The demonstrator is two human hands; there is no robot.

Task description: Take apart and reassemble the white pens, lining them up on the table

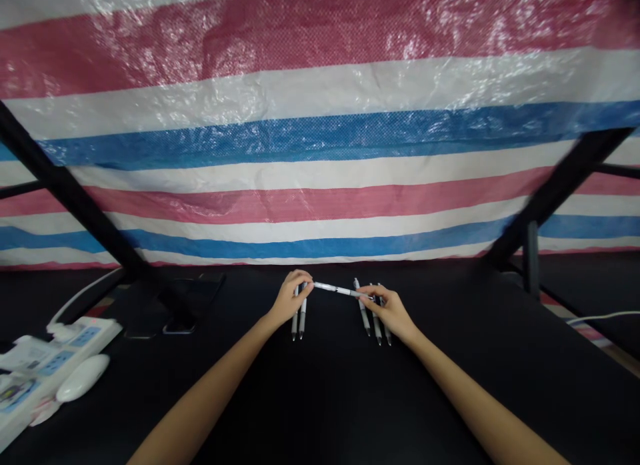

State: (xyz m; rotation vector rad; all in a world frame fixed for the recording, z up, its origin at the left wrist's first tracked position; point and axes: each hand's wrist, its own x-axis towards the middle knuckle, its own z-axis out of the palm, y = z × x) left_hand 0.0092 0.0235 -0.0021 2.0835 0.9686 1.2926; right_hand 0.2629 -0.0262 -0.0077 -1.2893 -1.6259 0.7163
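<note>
A glossy sheet (pixel 320 205) with red, white and blue stripes fills the upper half of the frame, wrinkled and shining under the light. Below it, a black desk (pixel 310 398) spreads across the lower half. Thick black bars slant in at both sides, one at the left (pixel 100 215) and one at the right (pixel 550 198). At the lower left lies a white power strip (pixel 107 328) with blue socket panels and items plugged in; just beside it is a smooth white oval object (pixel 83 378). Two bare forearms reach up from the bottom edge toward the centre. The left hand (pixel 289 299) is nearly closed, thumb and fingertips pinching the left end of a pen; the right hand (pixel 393 313) pinches its right end, thumb and fingers together. This held pen (pixel 335 289), white with a grey grip, stretches between them just below the frame's centre, its right end slightly lower. Two similar pens (pixel 302 321) lie by the left hand, upper ends partly covered by it. Three more pens (pixel 364 318) lie by the right hand, partly hidden, tips toward the bottom of the frame.
</note>
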